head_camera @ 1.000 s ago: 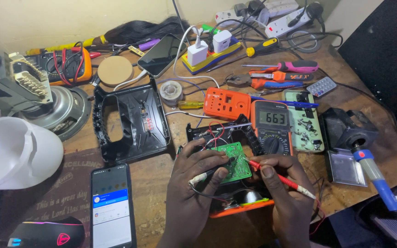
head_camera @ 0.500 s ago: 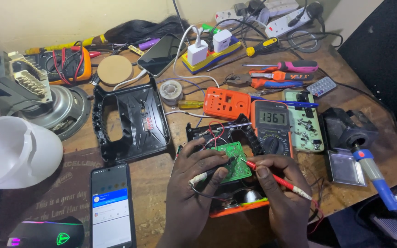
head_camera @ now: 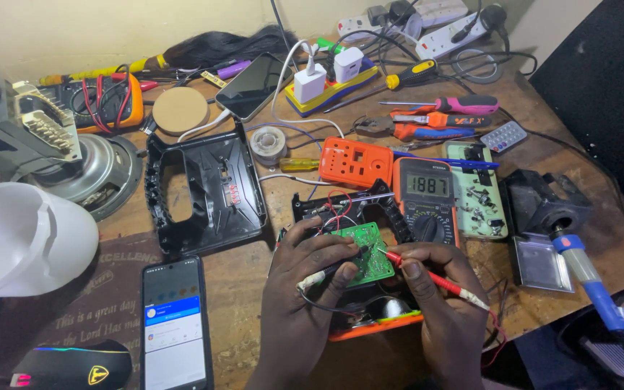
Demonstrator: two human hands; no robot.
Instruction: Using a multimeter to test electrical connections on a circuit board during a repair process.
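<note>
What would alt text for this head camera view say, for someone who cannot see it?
Two hands press test probes onto a small green circuit board: the left hand holds a black probe, the right hand a red probe. An orange multimeter sits just behind, amid tools on a cluttered wooden table.

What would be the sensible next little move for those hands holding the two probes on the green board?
Probably hold both tips steady and glance at the multimeter: the left hand presses the black probe and the right hand the red probe onto the green circuit board, and the display shows digits.
</note>
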